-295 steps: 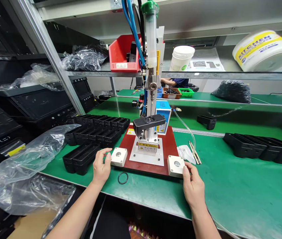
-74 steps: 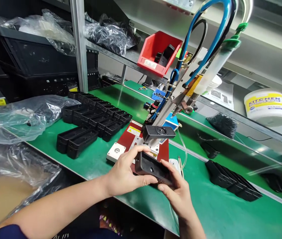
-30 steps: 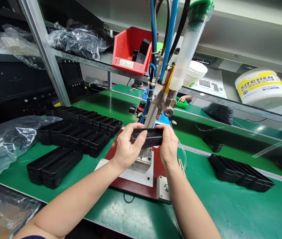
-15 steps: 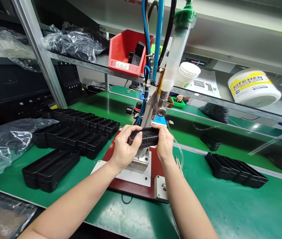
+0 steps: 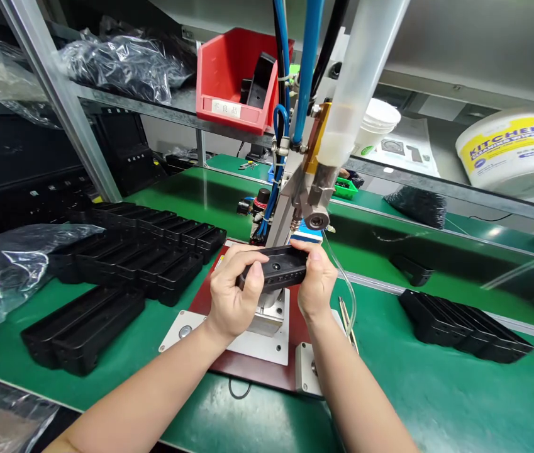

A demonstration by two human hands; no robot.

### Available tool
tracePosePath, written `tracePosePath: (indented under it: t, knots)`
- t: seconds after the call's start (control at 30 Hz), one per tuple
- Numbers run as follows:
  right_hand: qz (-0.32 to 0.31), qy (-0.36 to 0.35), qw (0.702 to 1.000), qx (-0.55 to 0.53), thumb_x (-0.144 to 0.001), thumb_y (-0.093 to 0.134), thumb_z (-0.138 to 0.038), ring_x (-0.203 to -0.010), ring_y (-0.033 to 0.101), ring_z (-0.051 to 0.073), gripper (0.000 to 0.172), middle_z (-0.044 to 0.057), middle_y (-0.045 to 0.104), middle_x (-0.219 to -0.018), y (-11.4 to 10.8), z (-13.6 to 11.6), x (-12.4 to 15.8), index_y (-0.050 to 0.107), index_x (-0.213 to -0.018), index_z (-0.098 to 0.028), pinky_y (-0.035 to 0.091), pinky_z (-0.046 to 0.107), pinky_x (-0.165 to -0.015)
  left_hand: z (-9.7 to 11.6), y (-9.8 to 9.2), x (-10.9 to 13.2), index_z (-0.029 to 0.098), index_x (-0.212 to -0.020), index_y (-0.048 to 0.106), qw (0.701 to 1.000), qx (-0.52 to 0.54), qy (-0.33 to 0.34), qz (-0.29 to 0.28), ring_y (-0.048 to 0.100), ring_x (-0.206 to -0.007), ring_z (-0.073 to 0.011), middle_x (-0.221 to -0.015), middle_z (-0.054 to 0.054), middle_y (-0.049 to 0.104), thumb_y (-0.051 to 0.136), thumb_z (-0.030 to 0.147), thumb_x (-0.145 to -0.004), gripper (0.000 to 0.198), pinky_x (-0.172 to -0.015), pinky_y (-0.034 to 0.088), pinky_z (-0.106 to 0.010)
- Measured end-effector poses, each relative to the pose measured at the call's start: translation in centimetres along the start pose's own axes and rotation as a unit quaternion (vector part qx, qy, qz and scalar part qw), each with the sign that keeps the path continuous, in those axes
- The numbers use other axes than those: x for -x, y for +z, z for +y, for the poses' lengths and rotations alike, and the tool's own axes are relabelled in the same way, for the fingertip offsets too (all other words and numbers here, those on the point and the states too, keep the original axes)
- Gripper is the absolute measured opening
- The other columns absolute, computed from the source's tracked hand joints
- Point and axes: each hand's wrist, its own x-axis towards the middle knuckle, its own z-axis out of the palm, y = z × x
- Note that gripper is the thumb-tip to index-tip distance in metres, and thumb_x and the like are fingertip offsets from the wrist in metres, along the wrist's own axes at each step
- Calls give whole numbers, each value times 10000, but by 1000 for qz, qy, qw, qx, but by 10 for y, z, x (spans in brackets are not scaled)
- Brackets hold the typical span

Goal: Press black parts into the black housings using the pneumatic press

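Observation:
Between both hands I hold a black plastic housing, an oblong shallow tray with its hollow side toward me and a row of small holes along the near wall. My left hand grips its left end, thumb on the near wall and fingers behind. My right hand is closed on the right end. The housing is just below the nozzle end of a dispensing machine, above its metal base. Whether it touches that base is hidden from me.
Rows of similar black housings lie on the green bench at left, with several more at right. Plastic film lies at far left. Tweezers lie beside the machine. A red bin and a wipes tub stand on the shelf.
The view has shifted closer to the machine. Both hands still grip the housing, which now shows more of its hollow inside. A co-worker's hand in the background is now mostly hidden behind the machine.

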Motion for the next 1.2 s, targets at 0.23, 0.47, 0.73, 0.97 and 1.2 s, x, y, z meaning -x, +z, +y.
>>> tracePosePath:
  t: [0.23, 0.47, 0.73, 0.97, 1.2]
  knots:
    - [11, -8, 1000, -10, -939, 383, -453, -851, 626, 189, 422, 50, 695, -896, 5, -1, -1, 698, -889, -176, 475, 324, -755, 0, 1, 2, 186, -931, 618, 999, -41, -20, 5, 615, -907, -174, -928, -46, 635, 463, 305, -945, 196, -821, 480, -294]
    - [44, 1, 999, 1, -925, 359, -441, -863, 610, 182, 423, 57, 683, -880, 11, -6, -7, 671, -850, -167, 461, 316, -793, 8, -4, -2, 174, -1116, 523, 988, -87, -122, -32, 622, -820, -177, -948, -65, 641, 479, 447, -901, 351, -736, 489, -291]
    - [65, -8, 998, 24, -908, 351, -410, -811, 579, 177, 400, 32, 655, -817, 8, -36, -16, 657, -805, -174, 432, 302, -754, 31, -7, -23, 185, -1016, 545, 989, -56, -133, -36, 585, -712, -142, -836, -22, 615, 492, 460, -890, 307, -673, 468, -260]
    - [42, -5, 999, 13, -916, 380, -405, -751, 564, 176, 363, 36, 645, -812, -12, -68, 27, 652, -829, -181, 417, 294, -669, 61, -30, 13, 209, -1052, 570, 997, -32, -42, -57, 627, -853, -143, -967, -27, 648, 549, 319, -887, 199, -752, 501, -245]
    - [1, 21, 1000, -14, -929, 378, -347, -758, 568, 164, 280, 9, 617, -834, -5, -83, 82, 624, -931, -214, 437, 282, -655, 66, -74, 50, 210, -858, 579, 996, -27, 36, -80, 637, -894, -144, -973, -16, 649, 566, 185, -845, 30, -785, 503, -242]
